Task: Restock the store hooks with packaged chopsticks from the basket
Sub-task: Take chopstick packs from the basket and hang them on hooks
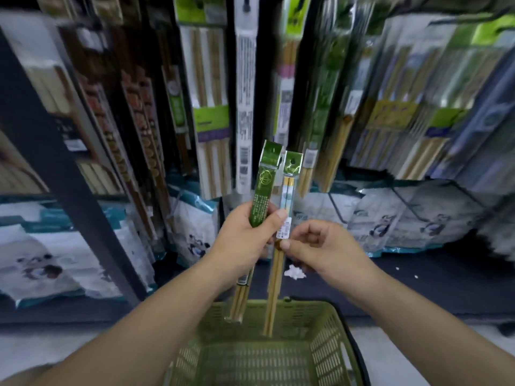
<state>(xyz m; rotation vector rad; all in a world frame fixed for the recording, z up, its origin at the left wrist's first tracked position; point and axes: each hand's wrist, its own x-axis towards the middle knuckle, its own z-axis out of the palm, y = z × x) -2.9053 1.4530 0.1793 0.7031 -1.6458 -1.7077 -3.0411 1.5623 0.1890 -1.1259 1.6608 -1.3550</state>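
Observation:
Two long chopstick packs with green header cards stand upright in front of the shelf. My left hand (pixel 245 240) grips the left chopstick pack (pixel 263 188) around its green middle. My right hand (pixel 320 247) pinches the right chopstick pack (pixel 288 190) at its white price label, just beside my left thumb. Both packs' lower ends reach down over the green plastic basket (pixel 328 349), which sits below my arms and shows no other packs inside.
Many hanging chopstick packs (pixel 211 107) fill the display wall ahead, green, brown and pale ones. Below them lie white and teal bags with panda prints (pixel 418 215). A dark shelf upright (pixel 55 168) slants across the left. A crumpled white scrap (pixel 294 273) lies on the dark ledge.

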